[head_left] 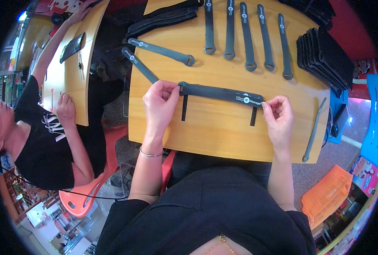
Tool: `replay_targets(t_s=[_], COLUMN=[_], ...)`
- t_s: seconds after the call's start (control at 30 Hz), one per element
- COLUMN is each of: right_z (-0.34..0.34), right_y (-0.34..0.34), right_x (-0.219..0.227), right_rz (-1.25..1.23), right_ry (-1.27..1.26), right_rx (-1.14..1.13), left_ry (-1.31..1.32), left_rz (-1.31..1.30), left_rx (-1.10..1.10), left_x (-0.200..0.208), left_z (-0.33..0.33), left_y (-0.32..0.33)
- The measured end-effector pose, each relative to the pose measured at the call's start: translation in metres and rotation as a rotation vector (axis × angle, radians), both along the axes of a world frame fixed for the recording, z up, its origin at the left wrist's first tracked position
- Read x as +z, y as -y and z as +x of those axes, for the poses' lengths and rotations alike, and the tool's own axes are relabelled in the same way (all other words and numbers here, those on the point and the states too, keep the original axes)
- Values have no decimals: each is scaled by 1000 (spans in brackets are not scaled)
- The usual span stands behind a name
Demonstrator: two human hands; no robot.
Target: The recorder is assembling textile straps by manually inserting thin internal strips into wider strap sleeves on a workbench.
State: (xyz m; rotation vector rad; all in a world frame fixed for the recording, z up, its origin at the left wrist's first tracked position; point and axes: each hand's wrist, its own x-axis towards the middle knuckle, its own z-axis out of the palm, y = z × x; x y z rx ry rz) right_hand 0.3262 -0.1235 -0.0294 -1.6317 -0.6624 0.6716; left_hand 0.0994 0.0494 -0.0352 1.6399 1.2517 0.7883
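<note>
A dark grey hook-and-loop strap (216, 93) with a white print is stretched level over the wooden table's near half. My left hand (160, 101) pinches its left end, where a slot shows. My right hand (278, 114) is closed on its right end, thumb against fingertips. Two short black strips, a left one (184, 109) and a right one (253, 117), stick out below the strap toward me. Whether they are fixed to the table or to the strap, I cannot tell. Another grey strap (140, 66) lies just beyond my left hand.
Several slotted grey straps (247, 38) fan out across the far side of the table (223, 138). Black folded stacks lie at far left (163, 21) and right (320, 57). One strap (314, 129) lies by the right edge. At left, a person (48, 140) sits at another table.
</note>
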Motion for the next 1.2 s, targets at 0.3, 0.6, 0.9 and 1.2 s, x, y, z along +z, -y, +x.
replay_targets(t_s=[0.3, 0.6, 0.9, 1.2], right_z=[1, 0, -2, -2], right_y=[0, -4, -8, -10], right_x=[-1, 0, 2, 3], right_rz=[-8, -81, -139, -191], right_ry=[17, 82, 124, 185], right_rx=[-5, -15, -38, -47], left_ry=[10, 14, 28, 38], left_rz=[3, 3, 1, 19], left_rx=[2, -1, 0, -7], left_x=[0, 3, -2, -3], left_z=[1, 2, 0, 1], left_y=[1, 2, 0, 0])
